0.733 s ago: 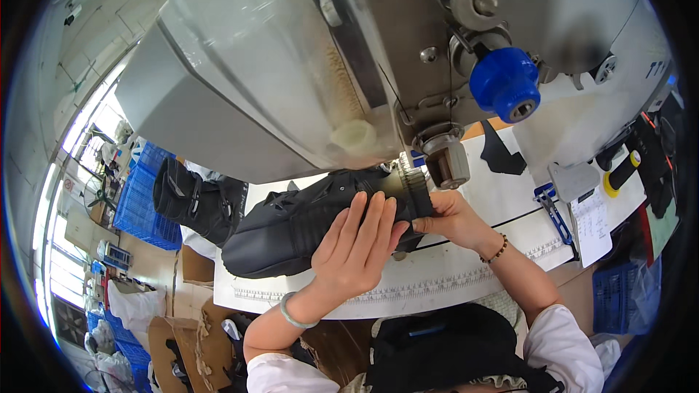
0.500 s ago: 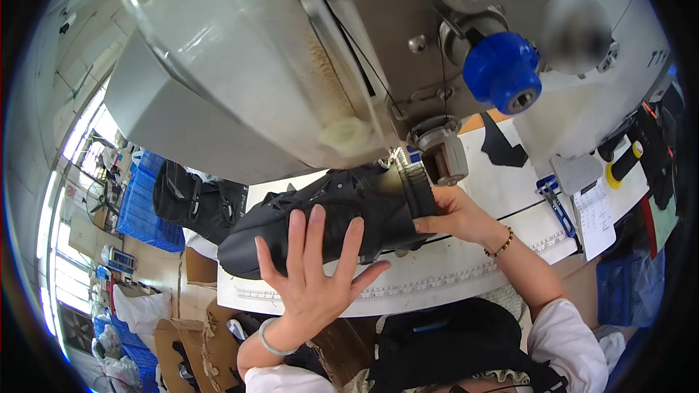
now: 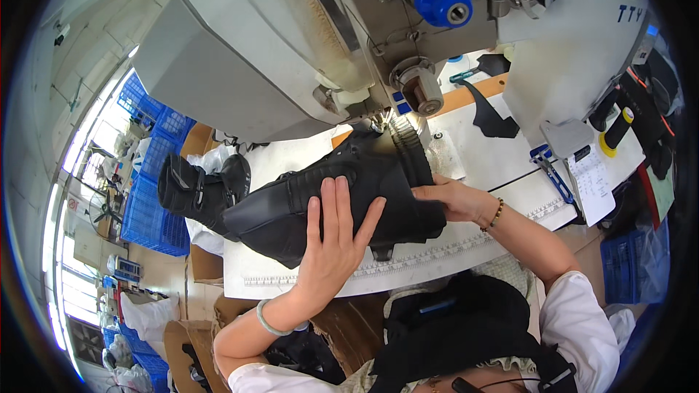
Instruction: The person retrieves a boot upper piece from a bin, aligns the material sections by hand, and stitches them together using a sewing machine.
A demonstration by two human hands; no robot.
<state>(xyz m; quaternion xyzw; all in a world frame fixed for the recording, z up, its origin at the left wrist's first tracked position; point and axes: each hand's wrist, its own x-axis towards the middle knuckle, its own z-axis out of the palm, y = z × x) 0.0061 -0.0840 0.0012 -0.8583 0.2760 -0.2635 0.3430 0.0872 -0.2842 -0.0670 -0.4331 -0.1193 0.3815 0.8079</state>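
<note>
A black boot upper (image 3: 291, 207) lies sideways across the white table under the head of a sewing machine (image 3: 255, 51). Its ribbed top edge (image 3: 409, 147) is at the lit needle area. My left hand (image 3: 328, 251) rests on the boot's side with its fingers stretched out and pressing flat. At the opening on the right, my right hand (image 3: 455, 199) pinches the black edge, thumb on top and the other fingers mostly hidden. The needle itself is too small to make out. A metal roller guide (image 3: 422, 94) hangs just right of the sewing point.
Another black boot (image 3: 193, 189) stands at the left, by blue crates (image 3: 149, 211). To the right lie a black cut piece (image 3: 491, 113), a blue-handled cutter (image 3: 557, 178), a paper note (image 3: 591, 182) and a yellow-and-black spool (image 3: 617, 131). A ruler strip (image 3: 408, 263) runs along the table's front edge.
The view has shifted, with the machine higher and farther left. The boot upper has turned, showing more of its wide opening. My left hand has slid along its side; my right hand still grips the edge.
</note>
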